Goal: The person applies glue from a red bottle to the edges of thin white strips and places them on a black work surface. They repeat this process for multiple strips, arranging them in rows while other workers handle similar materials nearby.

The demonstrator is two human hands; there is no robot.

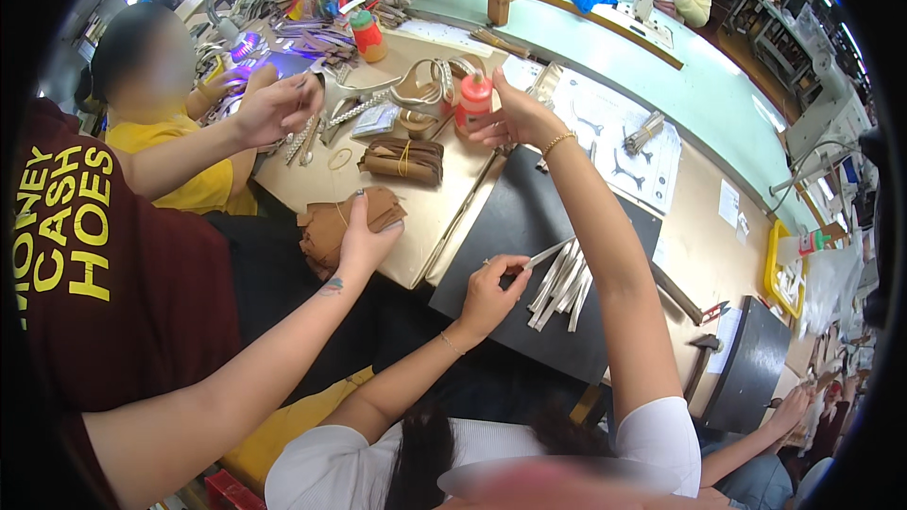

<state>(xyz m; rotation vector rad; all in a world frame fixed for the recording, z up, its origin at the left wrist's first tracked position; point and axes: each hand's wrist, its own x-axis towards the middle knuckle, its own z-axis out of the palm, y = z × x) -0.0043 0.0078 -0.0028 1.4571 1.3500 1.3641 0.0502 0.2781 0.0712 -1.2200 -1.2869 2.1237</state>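
My left hand (pixel 489 291) rests on a black mat (pixel 515 212) and pinches one thin pale grey strip (pixel 550 252) by its end. Just right of it lies a loose pile of several similar strips (pixel 562 291). My right hand (pixel 518 116) reaches far forward and is closed around a red squeeze bottle with a pale cap (pixel 473 95), which stands upright on the tan worktop. A gold bracelet sits on that wrist.
A co-worker in a maroon shirt at my left presses a hand (pixel 364 238) on brown leather pieces (pixel 326 227); their other hand (pixel 274 109) is raised. A banded brown bundle (pixel 402 159), second red bottle (pixel 367 35), hammer (pixel 700 351) and yellow tray (pixel 773 274) lie around.
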